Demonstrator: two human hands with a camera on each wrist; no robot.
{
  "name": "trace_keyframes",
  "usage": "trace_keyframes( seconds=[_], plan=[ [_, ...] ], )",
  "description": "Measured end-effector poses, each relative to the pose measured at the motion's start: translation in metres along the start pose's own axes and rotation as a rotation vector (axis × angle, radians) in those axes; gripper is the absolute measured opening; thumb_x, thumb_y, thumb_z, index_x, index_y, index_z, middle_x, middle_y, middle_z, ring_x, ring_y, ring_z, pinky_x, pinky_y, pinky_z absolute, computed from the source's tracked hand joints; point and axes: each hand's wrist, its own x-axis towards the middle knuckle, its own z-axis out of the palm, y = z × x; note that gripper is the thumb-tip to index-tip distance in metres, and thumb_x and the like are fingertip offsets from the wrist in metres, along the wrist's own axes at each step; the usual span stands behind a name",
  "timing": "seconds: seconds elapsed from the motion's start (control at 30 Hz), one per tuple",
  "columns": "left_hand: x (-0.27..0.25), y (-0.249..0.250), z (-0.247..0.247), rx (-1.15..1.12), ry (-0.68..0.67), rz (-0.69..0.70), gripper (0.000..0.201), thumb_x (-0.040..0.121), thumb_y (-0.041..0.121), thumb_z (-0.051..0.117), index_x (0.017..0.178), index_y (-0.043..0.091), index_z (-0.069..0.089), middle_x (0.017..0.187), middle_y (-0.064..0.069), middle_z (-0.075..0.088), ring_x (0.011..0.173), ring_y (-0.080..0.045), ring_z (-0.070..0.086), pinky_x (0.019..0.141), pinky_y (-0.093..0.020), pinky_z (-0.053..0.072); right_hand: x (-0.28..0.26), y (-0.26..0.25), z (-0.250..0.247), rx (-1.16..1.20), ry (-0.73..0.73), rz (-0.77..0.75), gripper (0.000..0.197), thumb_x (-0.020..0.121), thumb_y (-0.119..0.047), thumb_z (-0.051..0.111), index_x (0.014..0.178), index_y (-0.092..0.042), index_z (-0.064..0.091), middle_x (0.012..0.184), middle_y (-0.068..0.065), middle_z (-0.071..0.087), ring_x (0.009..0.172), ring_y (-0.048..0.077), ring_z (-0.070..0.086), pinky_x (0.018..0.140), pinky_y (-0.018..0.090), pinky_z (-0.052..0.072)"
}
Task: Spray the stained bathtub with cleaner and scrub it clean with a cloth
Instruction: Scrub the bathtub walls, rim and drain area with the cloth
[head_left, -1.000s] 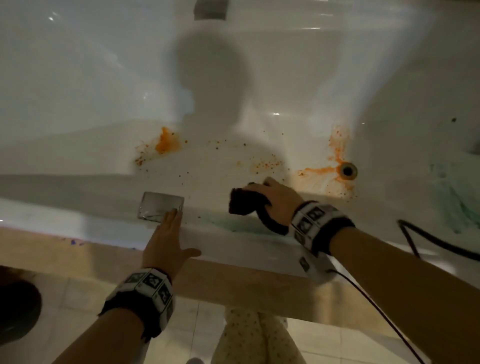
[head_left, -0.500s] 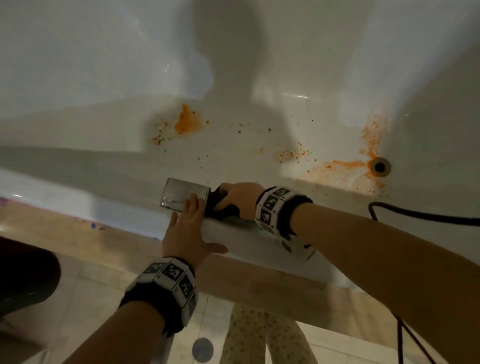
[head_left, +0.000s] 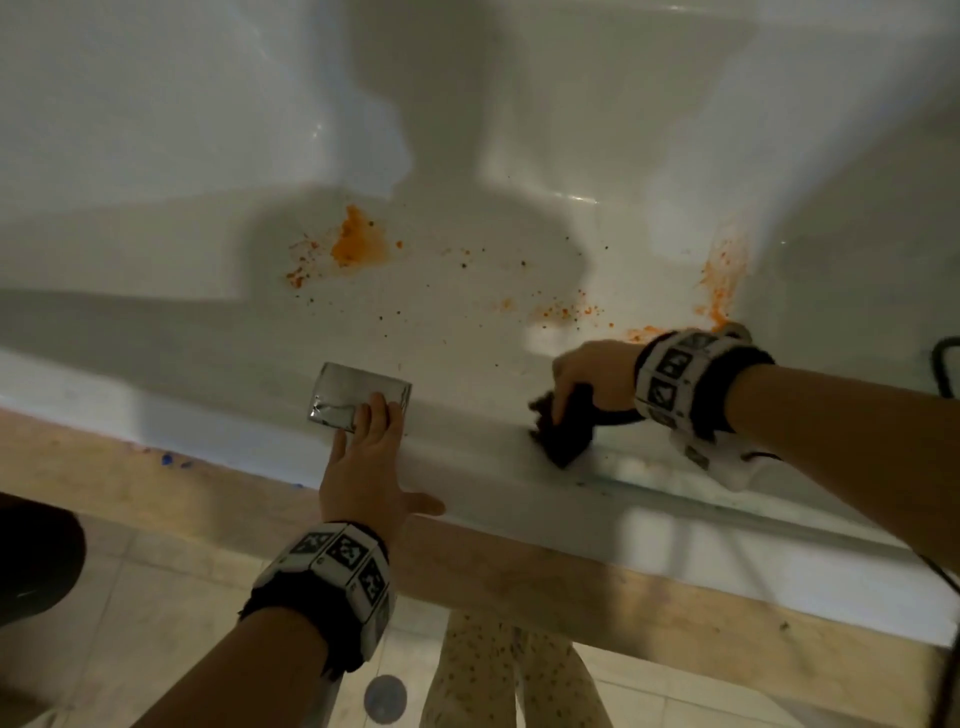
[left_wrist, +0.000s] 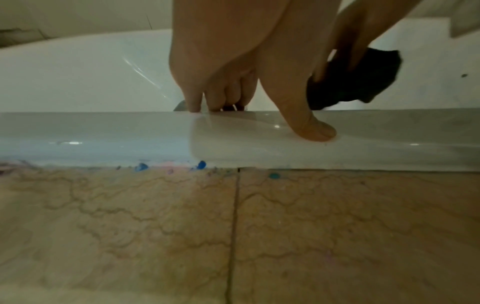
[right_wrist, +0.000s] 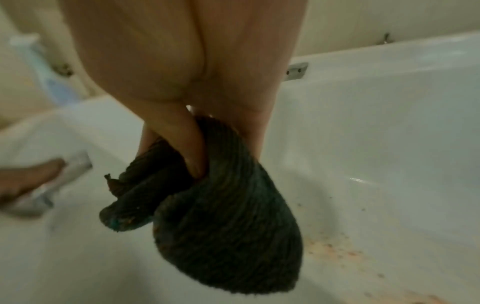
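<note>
The white bathtub (head_left: 156, 156) fills the head view, with orange stains (head_left: 358, 244) on its floor and more orange streaks (head_left: 719, 286) near the drain at right. My right hand (head_left: 587, 374) grips a bunched dark cloth (head_left: 563, 423) and holds it against the inner near wall just below the rim. In the right wrist view the cloth (right_wrist: 221, 222) hangs from my fingers (right_wrist: 192, 150). My left hand (head_left: 363, 462) lies flat on the tub rim (left_wrist: 103, 133), fingers over the edge beside a metal plate (head_left: 348, 395).
A black cable (head_left: 940, 364) runs into the tub at far right. Beige marble tiling (left_wrist: 130, 236) fronts the tub, with blue specks (left_wrist: 200, 164) along the joint. Floor tiles (head_left: 156, 623) and patterned trouser legs (head_left: 488, 680) lie below.
My right hand with the cloth has swept right along the near inner wall, away from the metal plate. The left hand stays on the rim.
</note>
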Motion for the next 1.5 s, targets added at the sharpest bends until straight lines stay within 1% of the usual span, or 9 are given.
trace_keyframes(
  seconds=[0.1,0.27,0.33,0.47,0.87,1.0,1.17,1.37,1.5],
  plan=[
    [0.001,0.000,0.000,0.014,-0.009,-0.001,0.118,0.070,0.054,0.071,0.150,0.013,-0.006,0.158,-0.004,-0.014,0.147,-0.018,-0.007,0.120,-0.036,0.001,0.027,-0.025,-0.019,0.166,0.194,-0.056,0.049,0.084,0.000,0.041,0.114,-0.030,0.065,0.107,-0.003,0.047,0.113,0.028,0.048,0.105,0.048,0.036],
    [0.003,0.000,0.000,0.031,-0.010,0.011,0.115,0.071,0.052,0.072,0.151,0.015,-0.003,0.158,-0.005,-0.012,0.147,-0.020,-0.005,0.119,-0.038,0.004,0.069,-0.090,-0.002,-0.011,0.013,-0.165,0.053,0.090,0.002,0.040,0.130,-0.031,0.052,0.132,0.004,0.045,0.116,0.031,0.048,0.099,0.045,0.043],
    [0.004,-0.002,0.001,0.033,-0.004,0.016,0.114,0.072,0.053,0.071,0.151,0.015,-0.002,0.158,-0.005,-0.012,0.147,-0.020,-0.005,0.119,-0.037,0.004,0.072,-0.089,0.012,-0.006,-0.005,-0.169,0.054,0.089,0.003,0.040,0.131,-0.029,0.051,0.130,0.006,0.047,0.113,0.032,0.051,0.097,0.045,0.044],
    [0.001,-0.001,0.002,0.067,-0.003,0.018,0.115,0.072,0.055,0.069,0.151,0.014,-0.005,0.158,-0.004,-0.012,0.147,-0.018,-0.005,0.119,-0.037,0.003,0.037,-0.048,0.017,0.007,-0.037,-0.148,0.063,0.085,0.010,0.034,0.129,-0.031,0.054,0.138,0.004,0.042,0.123,0.028,0.043,0.107,0.038,0.033],
    [0.000,0.036,-0.013,0.268,-0.096,-0.149,0.122,0.068,0.048,0.077,0.150,0.007,-0.002,0.158,-0.008,-0.005,0.147,-0.023,0.003,0.119,-0.041,0.014,-0.099,0.091,0.088,-0.012,-0.127,0.079,0.056,0.089,0.008,0.036,0.126,-0.029,0.056,0.137,-0.001,0.043,0.126,0.023,0.041,0.106,0.031,0.028],
    [-0.009,0.088,-0.002,0.361,-0.109,-0.001,0.097,0.084,0.032,0.067,0.151,0.017,-0.001,0.158,-0.004,-0.014,0.147,-0.019,-0.007,0.120,-0.036,0.003,-0.132,0.122,0.104,0.069,-0.047,0.081,0.051,0.090,0.004,0.037,0.123,-0.028,0.059,0.130,0.001,0.046,0.121,0.026,0.044,0.104,0.033,0.031],
    [-0.019,0.176,0.042,0.150,-0.187,0.175,0.084,0.088,0.037,0.061,0.151,0.023,0.008,0.159,0.003,-0.006,0.146,-0.012,-0.002,0.119,-0.030,0.001,-0.198,0.187,0.093,0.179,0.179,0.244,0.042,0.092,-0.002,0.038,0.121,-0.021,0.061,0.129,0.005,0.051,0.122,0.027,0.044,0.105,0.031,0.029],
    [-0.027,0.236,0.082,0.019,-0.269,0.047,0.085,0.084,0.035,0.067,0.150,0.025,0.015,0.159,0.004,0.003,0.146,-0.018,0.011,0.119,-0.035,0.015,-0.270,0.301,0.135,0.068,-0.035,0.568,0.030,0.092,-0.009,0.047,0.106,-0.026,0.067,0.136,0.003,0.049,0.122,0.023,0.047,0.104,0.028,0.035],
    [-0.027,0.242,0.074,0.056,-0.273,-0.053,0.093,0.078,0.038,0.073,0.150,0.023,0.017,0.159,0.001,0.006,0.145,-0.021,0.017,0.117,-0.036,0.020,-0.296,0.332,0.176,-0.013,-0.203,0.672,0.033,0.095,-0.011,0.045,0.121,-0.026,0.059,0.144,0.001,0.040,0.128,0.021,0.043,0.103,0.026,0.034]
  ],
)
